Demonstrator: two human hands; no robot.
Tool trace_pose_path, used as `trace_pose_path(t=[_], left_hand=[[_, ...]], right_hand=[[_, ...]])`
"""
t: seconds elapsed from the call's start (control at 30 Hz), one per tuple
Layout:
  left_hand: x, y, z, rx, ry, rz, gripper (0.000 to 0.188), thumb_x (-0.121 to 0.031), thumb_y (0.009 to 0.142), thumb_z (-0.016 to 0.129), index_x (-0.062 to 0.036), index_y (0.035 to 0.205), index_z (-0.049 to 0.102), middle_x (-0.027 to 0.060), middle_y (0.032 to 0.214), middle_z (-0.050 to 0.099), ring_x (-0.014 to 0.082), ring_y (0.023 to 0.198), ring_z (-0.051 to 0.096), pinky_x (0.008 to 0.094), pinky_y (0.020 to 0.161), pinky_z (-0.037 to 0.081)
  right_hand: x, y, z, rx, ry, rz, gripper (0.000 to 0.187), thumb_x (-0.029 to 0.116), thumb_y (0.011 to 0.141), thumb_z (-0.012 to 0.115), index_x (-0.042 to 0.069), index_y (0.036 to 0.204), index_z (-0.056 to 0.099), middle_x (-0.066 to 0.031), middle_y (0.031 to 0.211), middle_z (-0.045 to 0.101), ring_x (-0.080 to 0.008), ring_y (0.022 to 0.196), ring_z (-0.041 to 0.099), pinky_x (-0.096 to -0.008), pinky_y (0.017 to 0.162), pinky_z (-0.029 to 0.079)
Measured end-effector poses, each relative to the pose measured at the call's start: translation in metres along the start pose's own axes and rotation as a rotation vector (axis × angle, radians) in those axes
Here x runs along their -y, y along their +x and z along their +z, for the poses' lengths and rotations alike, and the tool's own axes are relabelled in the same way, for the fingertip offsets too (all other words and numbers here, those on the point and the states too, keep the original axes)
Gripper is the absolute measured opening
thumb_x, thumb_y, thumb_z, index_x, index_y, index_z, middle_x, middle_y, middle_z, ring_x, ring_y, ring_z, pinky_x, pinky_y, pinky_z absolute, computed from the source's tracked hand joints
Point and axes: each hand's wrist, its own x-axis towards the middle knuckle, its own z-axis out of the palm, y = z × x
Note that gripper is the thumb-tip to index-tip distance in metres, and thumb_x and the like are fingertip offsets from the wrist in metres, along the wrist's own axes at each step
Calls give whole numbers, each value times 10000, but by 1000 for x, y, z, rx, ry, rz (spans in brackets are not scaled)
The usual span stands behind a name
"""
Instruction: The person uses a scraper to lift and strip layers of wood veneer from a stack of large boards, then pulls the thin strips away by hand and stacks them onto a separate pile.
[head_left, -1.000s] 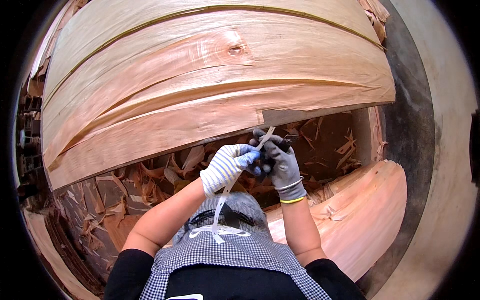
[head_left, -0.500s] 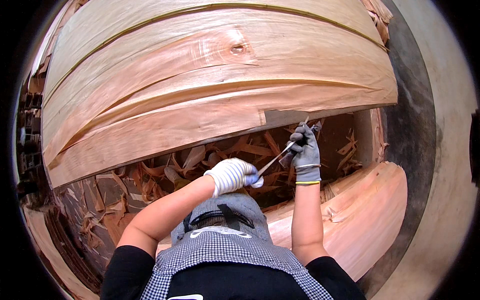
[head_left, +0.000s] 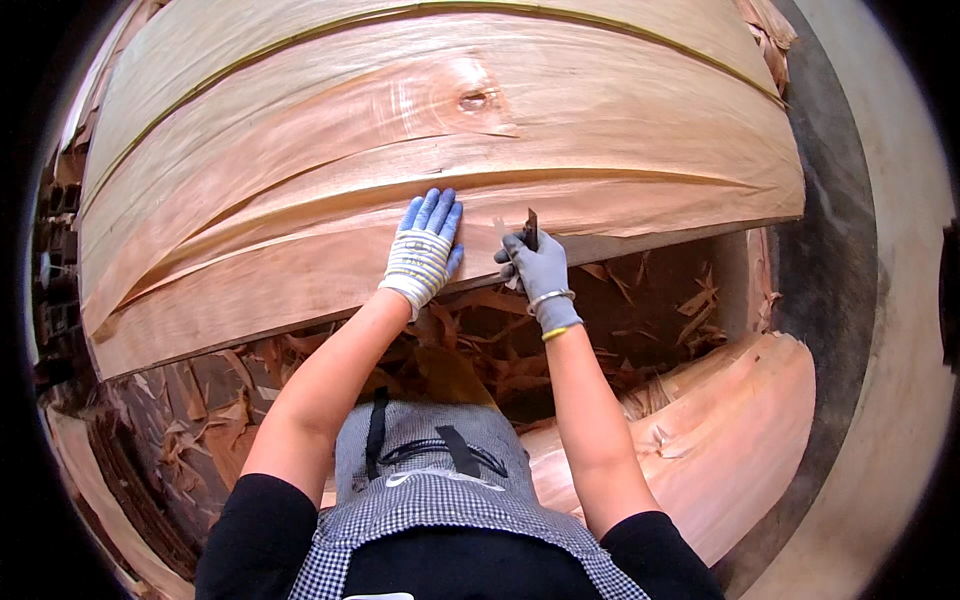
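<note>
A large sheet of pale pinkish wood veneer [head_left: 330, 240] lies over a broad stack, with a knot near its middle and a raised fold above its near edge. My left hand [head_left: 424, 245], in a striped white glove with blue fingertips, rests flat on the sheet close to that edge, fingers stretched upward. To its right, my right hand [head_left: 538, 268], in a grey glove, is closed around a dark knife [head_left: 532, 230] whose end points away from me. The hand hovers at the sheet's edge; whether the knife touches the wood I cannot tell.
Torn veneer scraps [head_left: 490, 350] litter the floor between the stack and my apron [head_left: 430, 500]. A second pile of veneer [head_left: 740, 430] lies at the near right. Dark layered edges [head_left: 135, 480] stand at the lower left. A thin ridge crosses the far part of the sheet.
My left hand has let go of a pale strip and moved up onto the sheet, opening flat. My right hand has shifted left along the edge, the knife now showing upright.
</note>
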Motion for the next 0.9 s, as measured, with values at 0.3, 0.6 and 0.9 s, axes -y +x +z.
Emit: trace_pose_path(t=[0.3,0.6,0.9], left_hand=[[-14,11,24,122,73,307,450,-119,821,404,-59,1266,430,123,1362,375,267,1277,329,391,1089,197],[6,11,-16,142,-64,255,430,-110,825,420,-64,1252,448,114,1330,413,261,1252,365,417,1086,192],[234,-188,-119,49,143,-391,687,-403,820,490,-47,1366,273,137,1447,198,282,1350,144,403,1106,95]], right_hand=[[-31,23,10,-88,-202,-61,193,158,828,588,-34,826,609,-81,632,614,-145,527,581,-282,480,457],[-24,6,-13,-80,-741,-359,160,101,763,565,-1,884,593,-185,785,627,-296,676,609,-373,650,472],[-22,-76,170,432,-440,17,117,99,830,567,-11,869,552,-70,674,604,-110,519,565,-229,428,445]])
